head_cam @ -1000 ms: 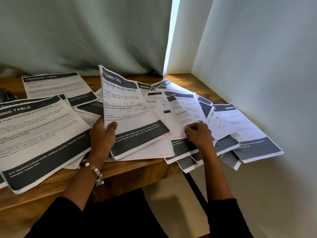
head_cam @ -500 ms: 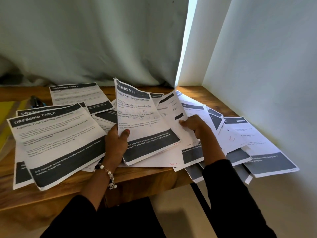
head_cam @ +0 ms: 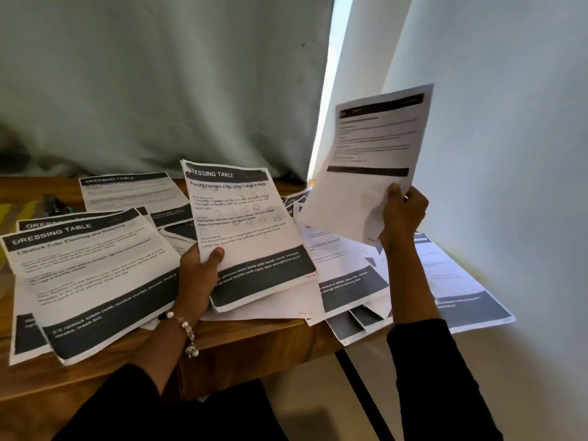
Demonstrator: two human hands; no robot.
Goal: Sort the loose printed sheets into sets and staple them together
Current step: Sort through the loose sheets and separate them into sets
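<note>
My left hand (head_cam: pixel 199 275) grips a thin set of printed sheets (head_cam: pixel 245 230) headed "Dressing Table", tilted up over the table's middle. My right hand (head_cam: pixel 402 214) holds one printed sheet (head_cam: pixel 372 160) raised upright in the air at the right, by its lower corner. Loose printed sheets (head_cam: pixel 346 275) with dark header and footer bands lie fanned under and between both hands, some hanging over the front edge. Another pile of sheets (head_cam: pixel 92 275) about lipstick tubes lies at the left. I cannot make out a stapler for certain.
The wooden table (head_cam: pixel 254 342) meets a white wall (head_cam: pixel 509 154) on the right and a pale curtain (head_cam: pixel 159 84) behind. A small dark object (head_cam: pixel 52 203) and something yellow (head_cam: pixel 16 211) sit at the far left. One sheet (head_cam: pixel 133 195) lies at the back.
My right hand has lifted one sheet out of the fanned pile and raised it up to the right. My left hand still holds its set in place.
</note>
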